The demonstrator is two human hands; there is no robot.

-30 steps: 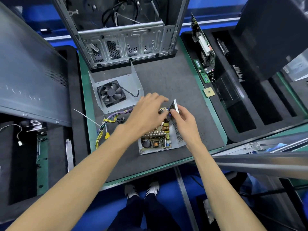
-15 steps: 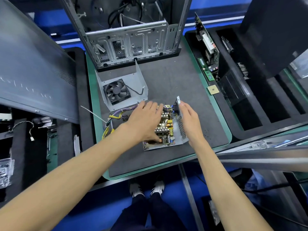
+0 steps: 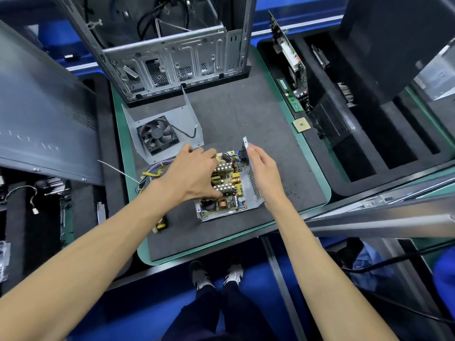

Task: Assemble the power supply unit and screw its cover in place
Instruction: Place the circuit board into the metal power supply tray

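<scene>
Large grey side panel (image 3: 41, 114) at nine o'clock, leaning over the left edge. Open computer case (image 3: 172, 52) standing at twelve o'clock on the dark matted surface (image 3: 246, 114), bare metal frame facing down. Black foam tray (image 3: 369, 153) at three o'clock, holding an upright circuit card (image 3: 290, 55) and a green memory stick (image 3: 289, 94) along its left wall; a small square processor chip (image 3: 300, 124) just beside that wall.

Power supply cover (image 3: 187, 119) lying open at eleven o'clock of centre, black fan (image 3: 157, 134) mounted in it, a thin black lead trailing from the fan. Power supply base (image 3: 229, 183) at centre of the surface, circuit board exposed, with coils and yellow parts showing, perforated side wall upright on its three o'clock side. Bundle of coloured wires (image 3: 154, 171) running out at nine o'clock from the base.

Left hand (image 3: 192, 172) pressed down on the board, fingers bent over the components; cannot tell whether anything is pinched. Right hand (image 3: 262, 168) gripping the upright side wall, thumb at its top corner. Small yellow-and-black connector (image 3: 161, 223) lying at seven o'clock from the base, apart from it.
</scene>
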